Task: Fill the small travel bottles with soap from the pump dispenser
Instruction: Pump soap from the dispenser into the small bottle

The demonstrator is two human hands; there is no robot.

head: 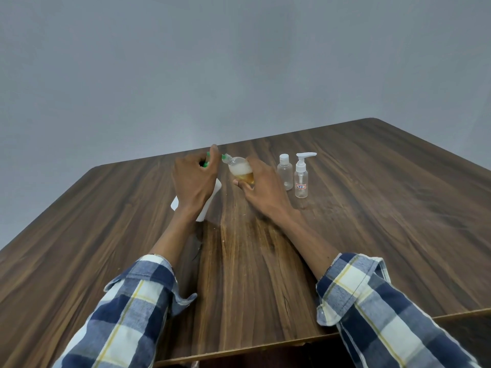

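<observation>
Our left hand (195, 179) presses on the green pump head (206, 160) of a white soap dispenser (210, 200) on the brown wooden surface (252, 261), fingers curled over it. Our right hand (261, 187) grips a small clear travel bottle (240, 171), tilted, mouth at the green spout, seemingly half full of amber soap. We should pump slowly, keeping the mouth under the spout. Two empty clear bottles (292, 173) stand right.

Small clear pump bottle (301, 179): white label (300, 186) with red border low on its front, dark handwritten characters, too small to read. No other text visible.
</observation>
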